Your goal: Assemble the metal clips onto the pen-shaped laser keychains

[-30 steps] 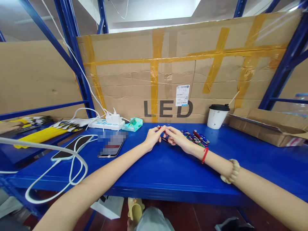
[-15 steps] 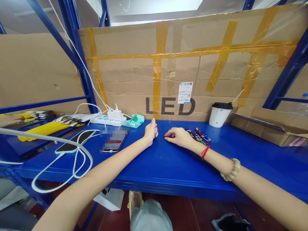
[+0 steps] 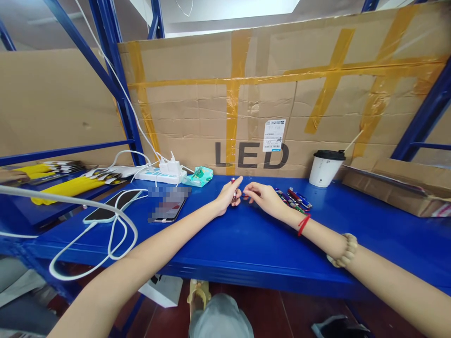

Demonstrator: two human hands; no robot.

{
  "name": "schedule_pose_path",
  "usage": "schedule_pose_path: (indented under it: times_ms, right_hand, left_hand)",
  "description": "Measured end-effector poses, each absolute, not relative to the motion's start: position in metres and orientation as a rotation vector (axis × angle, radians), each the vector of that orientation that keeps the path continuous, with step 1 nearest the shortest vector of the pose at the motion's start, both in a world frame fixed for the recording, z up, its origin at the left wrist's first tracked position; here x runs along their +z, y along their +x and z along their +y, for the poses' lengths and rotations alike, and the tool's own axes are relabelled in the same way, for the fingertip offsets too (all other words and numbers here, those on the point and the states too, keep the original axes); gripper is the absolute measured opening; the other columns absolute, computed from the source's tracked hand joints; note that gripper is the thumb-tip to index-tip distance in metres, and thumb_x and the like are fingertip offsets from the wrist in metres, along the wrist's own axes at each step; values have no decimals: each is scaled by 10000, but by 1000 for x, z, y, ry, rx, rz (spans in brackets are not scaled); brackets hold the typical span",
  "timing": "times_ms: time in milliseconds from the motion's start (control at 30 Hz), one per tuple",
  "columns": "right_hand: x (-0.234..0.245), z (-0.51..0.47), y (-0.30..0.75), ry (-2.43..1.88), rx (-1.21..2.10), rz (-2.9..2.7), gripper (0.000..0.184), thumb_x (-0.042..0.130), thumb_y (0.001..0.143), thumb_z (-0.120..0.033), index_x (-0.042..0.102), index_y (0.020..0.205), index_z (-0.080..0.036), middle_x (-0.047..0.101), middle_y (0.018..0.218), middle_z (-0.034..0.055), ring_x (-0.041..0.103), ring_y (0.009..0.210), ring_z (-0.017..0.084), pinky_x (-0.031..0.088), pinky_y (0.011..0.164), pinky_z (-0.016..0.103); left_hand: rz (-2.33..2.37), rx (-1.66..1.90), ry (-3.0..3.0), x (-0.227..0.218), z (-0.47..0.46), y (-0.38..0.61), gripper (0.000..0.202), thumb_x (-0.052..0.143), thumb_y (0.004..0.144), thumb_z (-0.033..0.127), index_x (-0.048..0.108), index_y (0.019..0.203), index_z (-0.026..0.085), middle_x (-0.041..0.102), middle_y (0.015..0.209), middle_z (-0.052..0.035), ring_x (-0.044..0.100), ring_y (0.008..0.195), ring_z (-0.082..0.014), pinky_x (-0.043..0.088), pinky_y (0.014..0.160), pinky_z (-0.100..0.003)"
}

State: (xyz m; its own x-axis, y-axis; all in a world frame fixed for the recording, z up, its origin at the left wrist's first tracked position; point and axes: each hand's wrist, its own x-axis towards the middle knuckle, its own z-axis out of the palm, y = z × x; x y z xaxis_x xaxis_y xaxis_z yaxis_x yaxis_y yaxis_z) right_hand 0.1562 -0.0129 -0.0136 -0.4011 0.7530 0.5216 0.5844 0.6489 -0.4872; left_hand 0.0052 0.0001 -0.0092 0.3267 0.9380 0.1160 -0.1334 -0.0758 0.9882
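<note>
My left hand is closed around a small red metal tube, which stands roughly upright between thumb and fingers. Just to the right, my right hand has its thumb and fingers bent into a pinch close to the left fingers. Whatever it may hold is too small to make out. A red string and a beaded bracelet are on that wrist. Behind the right hand lies a pile of small shiny tubes in red, blue and green, partly hidden by the hand. Both hands are over the blue tabletop.
Left stand a white power strip with chargers, a green packet and two phones, one the cabled phone. A white cup and a cardboard box are at right. Taped cardboard backs the table. Another person's hand shows far left.
My left hand has turned and now shows the red tube in its grip. My right hand's fingers have lifted slightly beside it. The whole view has shifted a little.
</note>
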Motion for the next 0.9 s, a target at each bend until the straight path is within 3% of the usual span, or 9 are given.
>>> schedule_pose_path:
  times_ms: [200,367,433,633,900]
  right_hand:
    - [-7,-19,153,-999,234,-2001,201,508,834,-306,622,736,-174,658,666,10,579,564,126,448,591,243]
    - [-4,-20,153,-978,193,-1776,280,450,861,-296,653,1005,-168,699,932,62,658,768,164,501,763,291]
    - [-5,-19,154,-982,185,-1705,325,442,869,-311,635,1087,-167,689,1005,74,664,840,186,502,816,322]
    - [-4,-18,155,-972,248,-1649,312,478,856,-315,659,1047,-147,699,970,91,666,877,217,520,803,341]
    - [-6,-15,154,-901,411,-1580,312,522,831,-345,649,1003,-118,695,968,105,672,855,199,531,801,339]
  left_hand:
    - [854,1022,1515,-12,-3,7,343,494,808,498,408,706,182,419,445,73,378,290,-49,235,314,-169]
    - [831,1015,1283,-8,0,7,398,136,906,458,330,673,200,466,441,17,408,290,-102,196,308,-197]
    - [826,1037,1171,-5,0,6,374,109,912,399,330,685,201,479,469,10,423,314,-106,205,319,-193]
    - [753,1120,1034,-5,3,2,245,360,890,372,441,770,174,446,578,38,279,341,-27,119,342,-144]
    - [791,1235,1133,-7,5,2,205,631,757,330,579,860,160,473,680,31,379,448,-22,238,383,-146]
